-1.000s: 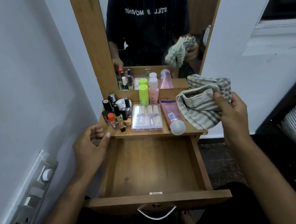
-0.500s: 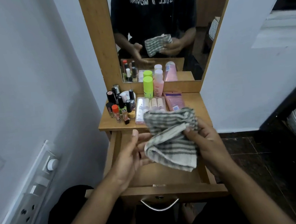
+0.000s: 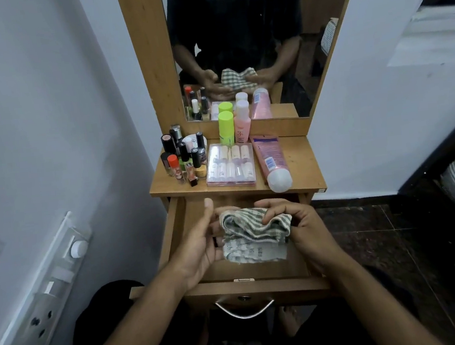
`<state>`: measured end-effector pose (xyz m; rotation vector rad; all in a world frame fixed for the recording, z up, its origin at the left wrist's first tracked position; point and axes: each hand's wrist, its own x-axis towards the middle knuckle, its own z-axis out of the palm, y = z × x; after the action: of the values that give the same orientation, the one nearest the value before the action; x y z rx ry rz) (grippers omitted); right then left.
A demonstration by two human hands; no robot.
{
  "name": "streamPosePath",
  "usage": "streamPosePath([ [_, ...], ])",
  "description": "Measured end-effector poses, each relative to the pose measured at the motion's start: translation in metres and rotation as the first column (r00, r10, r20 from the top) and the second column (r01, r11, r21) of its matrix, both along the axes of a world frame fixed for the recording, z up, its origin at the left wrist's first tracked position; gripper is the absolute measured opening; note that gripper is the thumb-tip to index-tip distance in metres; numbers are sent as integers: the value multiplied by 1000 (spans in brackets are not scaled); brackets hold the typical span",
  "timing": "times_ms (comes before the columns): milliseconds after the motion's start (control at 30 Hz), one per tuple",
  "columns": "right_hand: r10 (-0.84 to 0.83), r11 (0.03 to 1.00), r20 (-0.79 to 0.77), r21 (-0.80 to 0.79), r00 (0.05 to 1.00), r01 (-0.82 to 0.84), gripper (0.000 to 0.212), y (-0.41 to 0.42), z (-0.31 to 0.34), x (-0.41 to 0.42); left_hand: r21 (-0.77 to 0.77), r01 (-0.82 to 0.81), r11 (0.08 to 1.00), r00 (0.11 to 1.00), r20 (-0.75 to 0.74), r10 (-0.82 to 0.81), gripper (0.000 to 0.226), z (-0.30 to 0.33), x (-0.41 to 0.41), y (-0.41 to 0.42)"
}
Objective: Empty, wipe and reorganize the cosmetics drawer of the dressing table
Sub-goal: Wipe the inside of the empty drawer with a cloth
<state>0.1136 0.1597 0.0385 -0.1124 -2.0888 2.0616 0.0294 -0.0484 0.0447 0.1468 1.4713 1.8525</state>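
Wooden dressing table (image 3: 295,162) wedged in a corner, pale walls on both sides, dark speckled floor off to its right, and a mirror (image 3: 238,44) standing up from the back of the top. Below the top, the drawer (image 3: 250,289) is pulled right out and what shows of its floor is bare wood, so the emptying looks done!

Everything has gone up onto the top. At the left end, a huddle of nail polishes and lipsticks (image 3: 183,160). Just right of them, the clear case of small tubes (image 3: 229,163), with a green-capped bottle (image 3: 226,127) and a pink bottle (image 3: 242,125) upright behind it against the mirror frame. Right of the case lies the pink tube (image 3: 271,162), cap toward the front edge.

And now the striped cloth (image 3: 255,234), bunched up above the open drawer! Left hand (image 3: 203,248) cups it from the side, fingers curled under the folds, thumb up. Right hand (image 3: 296,224) pinches the top edge. Looks like the cloth is being folded ready.

So by my reckoning wiping hasn't begun and putting everything back comes after. A switch panel (image 3: 37,299) sits on the wall left of the drawer.
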Motion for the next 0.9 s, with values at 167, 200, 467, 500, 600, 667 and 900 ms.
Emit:
streamPosePath([
  [167, 38, 991, 75, 128, 996, -48, 33, 5, -8, -6, -119, -9, 993, 983, -184, -13, 23, -8, -14, -2],
  [200, 39, 989, 106, 139, 994, -54, 36, 6, -9, -8, -145, -24, 989, 981, -195, -5, 25, -9, -18, -2],
  [467, -37, 897, 144, 440, 989, -31, 32, 5, -15, -26, -504, 0, 864, 938, -298, -175, 31, -28, -49, 18],
  [500, -6, 818, 135, 570, 991, -73, 32, 4, -18, -29, -575, -44, 817, 905, -370, -212, 29, -34, -52, 19],
  [600, 146, 484, 190, 842, 971, -237, 36, -8, -29, -39, -697, -225, 680, 712, -594, -374, 38, -42, -56, 16],
  [667, 220, 303, 255, 899, 942, -314, 43, -16, -38, -47, -673, -309, 672, 609, -683, -404, 36, -42, -54, 12],
  [900, 279, 137, 138, 974, 950, -182, 39, -43, -55, -86, -649, -454, 610, 414, -760, -501, 17, -40, -51, 9],
])
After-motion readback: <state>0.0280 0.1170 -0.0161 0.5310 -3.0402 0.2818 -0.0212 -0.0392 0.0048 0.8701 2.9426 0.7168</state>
